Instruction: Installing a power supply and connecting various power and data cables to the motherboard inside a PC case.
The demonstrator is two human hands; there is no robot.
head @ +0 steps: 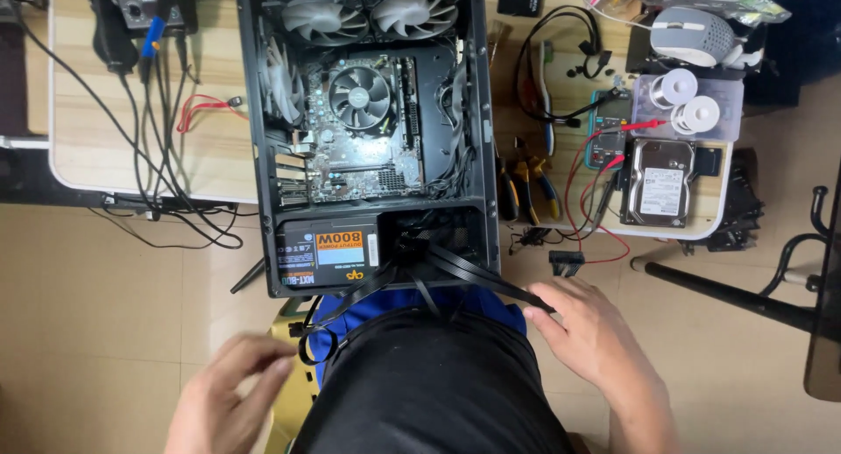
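Observation:
An open black computer case (263, 156) lies on the wooden table, showing a motherboard with a round cooler fan (360, 95), two grey fans (368, 14) at the far end and a black power supply (326, 254) at the near end. Flat black cables (473, 274) run out of the case's near end toward me. My right hand (589, 331) holds the end of these flat cables by the fingertips. My left hand (226, 393) pinches a looped black cable end (314, 344) at the lower left.
Right of the case lie pliers (536, 178), a multimeter with red leads (608, 130), a bare hard drive (659, 183), solder spools (685, 99) and a grey mouse (694, 34). Black cables (158, 156) hang off the table's left part. A chair base (745, 296) stands at the right.

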